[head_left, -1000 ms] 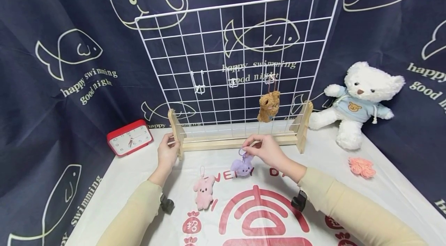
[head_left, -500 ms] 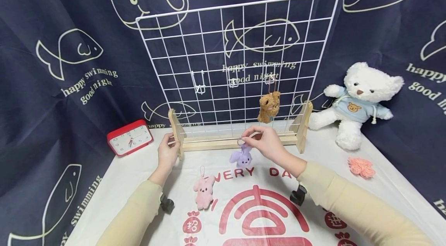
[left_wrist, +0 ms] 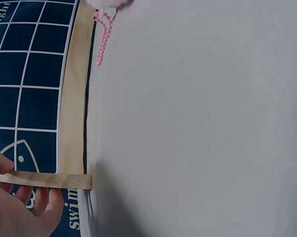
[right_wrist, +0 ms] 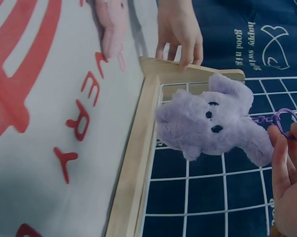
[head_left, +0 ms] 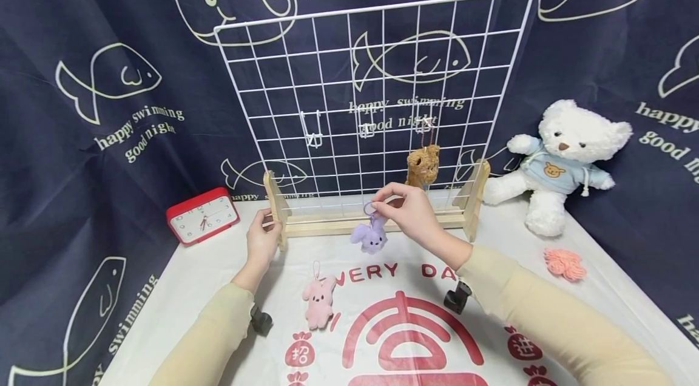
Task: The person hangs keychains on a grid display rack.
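Note:
My right hand point(head_left: 408, 210) pinches the purple ring point(right_wrist: 284, 120) of a lilac plush bunny keychain point(head_left: 370, 236). The bunny hangs from it in front of the grid's wooden base, long ears up. In the left wrist view, my left hand point(left_wrist: 27, 210) grips the wooden end piece point(left_wrist: 50, 179) of the stand, thumb on one side and fingers on the other. A white wire grid panel point(head_left: 347, 79) rises from this stand. Several white hooks point(head_left: 367, 130) sit on its wires. From the right one hangs a brown plush bear keychain point(head_left: 423, 161), its lower part behind my right hand.
A pink plush keychain point(head_left: 319, 302) lies on the white printed cloth point(head_left: 306, 246). The red alarm clock point(head_left: 203, 216) stands at the left. At the right are a white teddy bear point(head_left: 562, 161) and a coral knotted bundle point(head_left: 565, 264). A dark patterned curtain hangs behind.
My right hand has risen and moved slightly left, lifting the lilac bunny keychain from near the tabletop toward the grid. The left hand stays on the stand's end piece.

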{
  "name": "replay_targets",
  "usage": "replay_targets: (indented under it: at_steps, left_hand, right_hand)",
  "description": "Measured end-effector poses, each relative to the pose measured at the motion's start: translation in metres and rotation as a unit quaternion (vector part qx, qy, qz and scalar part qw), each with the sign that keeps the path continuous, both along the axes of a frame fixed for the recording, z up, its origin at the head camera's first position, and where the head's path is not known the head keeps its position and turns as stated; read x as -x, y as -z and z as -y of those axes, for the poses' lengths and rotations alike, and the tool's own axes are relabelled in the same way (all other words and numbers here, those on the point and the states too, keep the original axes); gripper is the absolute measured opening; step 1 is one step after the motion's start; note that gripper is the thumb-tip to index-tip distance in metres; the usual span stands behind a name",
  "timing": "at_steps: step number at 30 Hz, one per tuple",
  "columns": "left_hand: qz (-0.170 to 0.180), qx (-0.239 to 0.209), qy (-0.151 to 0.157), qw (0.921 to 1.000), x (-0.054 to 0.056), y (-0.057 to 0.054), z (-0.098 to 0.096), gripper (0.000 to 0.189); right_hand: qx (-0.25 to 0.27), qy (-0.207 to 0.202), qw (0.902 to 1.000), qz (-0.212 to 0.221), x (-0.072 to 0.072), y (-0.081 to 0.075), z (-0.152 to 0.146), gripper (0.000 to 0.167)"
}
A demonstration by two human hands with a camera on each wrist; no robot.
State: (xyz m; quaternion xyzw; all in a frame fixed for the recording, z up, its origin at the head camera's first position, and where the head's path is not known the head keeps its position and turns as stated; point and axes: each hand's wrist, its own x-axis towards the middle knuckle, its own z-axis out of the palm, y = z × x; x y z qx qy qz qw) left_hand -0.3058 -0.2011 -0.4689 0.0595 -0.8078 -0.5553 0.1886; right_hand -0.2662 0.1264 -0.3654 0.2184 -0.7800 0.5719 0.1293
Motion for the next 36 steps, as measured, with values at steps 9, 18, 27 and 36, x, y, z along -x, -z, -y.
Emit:
replay_targets:
  at_steps: [9, 18, 27, 36]
  left_hand:
    - [0.001, 0.0, 0.003, 1.0, -0.001, 0.0, 0.0, 0.037]
    - [0.001, 0.002, 0.003, 1.0, -0.002, 0.001, 0.0, 0.037]
    - [0.009, 0.009, 0.003, 0.9999, -0.001, 0.0, -0.001, 0.039]
    - [0.014, 0.01, 0.005, 0.9998, -0.002, -0.002, -0.001, 0.042]
  right_hand:
    - [0.01, 0.002, 0.9996, -0.026, 0.005, -0.015, 0.007, 0.007]
    - [0.001, 0.034, 0.9983, -0.047, 0.01, -0.028, 0.007, 0.009]
    - [0.026, 0.038, 0.9977, -0.051, 0.016, -0.041, 0.007, 0.008]
    - [0.023, 0.044, 0.9964, -0.069, 0.019, -0.054, 0.008, 0.006]
